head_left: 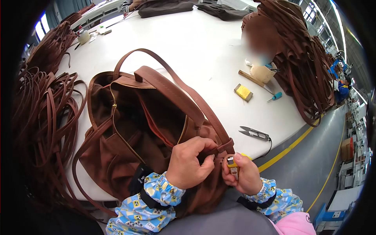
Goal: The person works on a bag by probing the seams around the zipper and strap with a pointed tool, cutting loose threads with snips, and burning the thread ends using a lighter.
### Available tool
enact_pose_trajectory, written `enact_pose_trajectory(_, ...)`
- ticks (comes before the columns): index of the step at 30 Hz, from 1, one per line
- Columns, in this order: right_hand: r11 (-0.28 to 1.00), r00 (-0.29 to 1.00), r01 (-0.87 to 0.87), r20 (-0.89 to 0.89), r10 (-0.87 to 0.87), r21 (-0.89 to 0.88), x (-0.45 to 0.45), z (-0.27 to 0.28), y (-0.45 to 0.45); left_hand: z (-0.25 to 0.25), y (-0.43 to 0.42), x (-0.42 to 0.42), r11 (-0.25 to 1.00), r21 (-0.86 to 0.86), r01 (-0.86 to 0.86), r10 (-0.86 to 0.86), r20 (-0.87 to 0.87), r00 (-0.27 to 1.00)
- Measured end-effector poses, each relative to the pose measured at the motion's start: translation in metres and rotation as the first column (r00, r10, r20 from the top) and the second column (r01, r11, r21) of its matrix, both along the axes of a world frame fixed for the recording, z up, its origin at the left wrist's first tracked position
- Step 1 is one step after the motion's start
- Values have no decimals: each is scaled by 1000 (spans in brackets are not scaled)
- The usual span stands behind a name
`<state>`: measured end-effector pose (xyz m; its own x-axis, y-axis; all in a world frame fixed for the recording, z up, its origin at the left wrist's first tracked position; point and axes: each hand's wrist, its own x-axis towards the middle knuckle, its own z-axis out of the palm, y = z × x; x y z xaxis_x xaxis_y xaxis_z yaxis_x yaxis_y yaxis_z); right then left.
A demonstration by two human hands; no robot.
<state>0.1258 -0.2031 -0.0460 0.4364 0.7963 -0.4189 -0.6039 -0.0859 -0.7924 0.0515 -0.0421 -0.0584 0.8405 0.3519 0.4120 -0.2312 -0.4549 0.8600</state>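
Note:
A brown bag [129,156] lies open on the white table, its gold zipper undone and its dark lining showing. At the base of one handle [184,90], near the bag's right edge, my left hand [192,162] pinches the bag's material. Just to the right, my right hand [243,174] is closed around a yellow lighter [233,166], its metal top close to the strap's end. The fingertips of my left hand are partly hidden by the bag.
Brown straps [51,113] are heaped at the left, and more brown pieces [301,58] hang at the right. On the white table [180,43] are thread snips [254,133], a yellow block [243,93], a teal-handled tool [275,97] and dark folded bags [166,8]. A person's hand [135,4] shows at the far side.

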Motion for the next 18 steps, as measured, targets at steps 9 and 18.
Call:
enact_pose_trajectory(9,992,998,63,3,-63,-110,-3,3,6,-2,-1,1,1000,24,-12,12,0,1000)
enact_pose_trajectory(18,988,999,49,-7,-51,-146,-2,2,10,-3,-2,0,1000,28,-13,14,-17,1000)
